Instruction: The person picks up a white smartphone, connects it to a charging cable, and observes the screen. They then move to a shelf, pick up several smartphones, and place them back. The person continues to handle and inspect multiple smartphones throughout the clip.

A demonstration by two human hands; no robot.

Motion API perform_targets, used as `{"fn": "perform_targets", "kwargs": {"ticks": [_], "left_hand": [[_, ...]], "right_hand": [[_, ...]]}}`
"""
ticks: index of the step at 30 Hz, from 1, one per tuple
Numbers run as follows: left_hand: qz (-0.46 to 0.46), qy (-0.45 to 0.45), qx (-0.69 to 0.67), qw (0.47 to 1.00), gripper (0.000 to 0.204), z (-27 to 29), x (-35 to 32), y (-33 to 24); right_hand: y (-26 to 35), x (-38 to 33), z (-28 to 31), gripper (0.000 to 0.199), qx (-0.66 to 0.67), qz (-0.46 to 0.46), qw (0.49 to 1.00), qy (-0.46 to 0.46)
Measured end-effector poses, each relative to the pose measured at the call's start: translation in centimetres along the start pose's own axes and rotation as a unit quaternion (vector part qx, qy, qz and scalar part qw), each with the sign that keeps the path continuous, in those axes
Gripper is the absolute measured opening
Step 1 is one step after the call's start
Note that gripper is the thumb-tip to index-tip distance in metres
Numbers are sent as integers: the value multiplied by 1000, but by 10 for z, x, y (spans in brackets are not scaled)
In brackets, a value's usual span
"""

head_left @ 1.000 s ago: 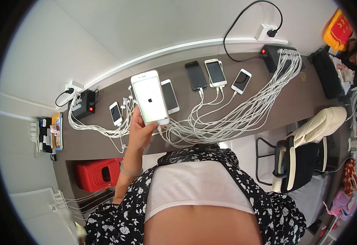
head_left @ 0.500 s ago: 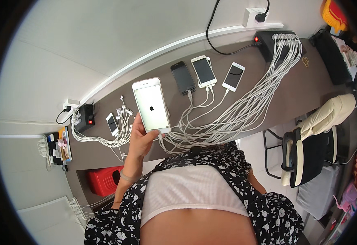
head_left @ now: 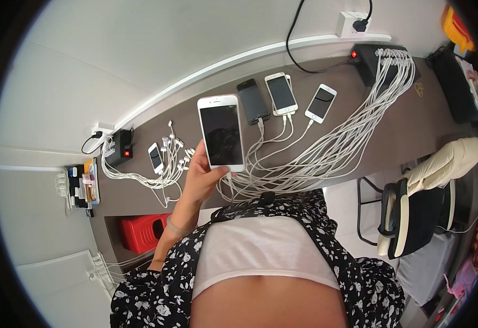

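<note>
Left hand (head_left: 198, 177): its grip is closed on the lower left of a large white phone (head_left: 221, 134), with the thumb on the front at the bottom.
Right hand: out of view, so I cannot tell whether its grip is clenched or released.
Large white phone: held up above the left-middle part of the tabletop (head_left: 403, 123), upright with a slight tilt; the screen is dark, and 1 white cable (head_left: 229, 178) meets its lower edge.
Far middle: a dark phone (head_left: 251, 98) lies just right of the held phone; next come 2 stacked pale phones (head_left: 280, 93), then 1 white phone (head_left: 321, 103), all with cables at their near ends.
Left side: 1 small white phone (head_left: 156, 157) lies beside loose cable plugs (head_left: 179, 143), near the left black charging box (head_left: 121, 143).
Far right: the right black charging box (head_left: 365, 66) feeds a thick spread of white cables (head_left: 326, 146) across the tabletop.
Below the tabletop: a red stool (head_left: 135, 234) stands at left, a black and cream chair (head_left: 416, 221) at right.
</note>
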State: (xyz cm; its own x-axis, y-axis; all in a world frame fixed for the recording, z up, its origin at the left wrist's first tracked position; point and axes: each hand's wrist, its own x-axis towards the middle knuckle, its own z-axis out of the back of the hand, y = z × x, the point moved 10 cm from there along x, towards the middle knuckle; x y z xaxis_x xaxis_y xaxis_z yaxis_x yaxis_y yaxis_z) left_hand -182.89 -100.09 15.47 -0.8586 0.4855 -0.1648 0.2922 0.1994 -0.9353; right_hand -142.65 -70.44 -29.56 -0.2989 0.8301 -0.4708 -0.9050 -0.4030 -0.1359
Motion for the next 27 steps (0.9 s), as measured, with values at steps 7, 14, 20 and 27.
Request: {"fn": "perform_targets", "kwargs": {"ticks": [7,14,20,27], "left_hand": [[-24,-4,-59,998,60,16,-8,3],[-50,-15,-90,995,57,49,-9,4],[-53,-49,-125,990,57,82,4,19],[-52,-27,-95,994,57,102,42,45]], "right_hand": [[93,23,90,52,63,274,955,96],[201,-136,270,53,6,505,761,408],[346,-205,385,50,281,602,670,331],[463,-216,370,47,535,556,551,319]]}}
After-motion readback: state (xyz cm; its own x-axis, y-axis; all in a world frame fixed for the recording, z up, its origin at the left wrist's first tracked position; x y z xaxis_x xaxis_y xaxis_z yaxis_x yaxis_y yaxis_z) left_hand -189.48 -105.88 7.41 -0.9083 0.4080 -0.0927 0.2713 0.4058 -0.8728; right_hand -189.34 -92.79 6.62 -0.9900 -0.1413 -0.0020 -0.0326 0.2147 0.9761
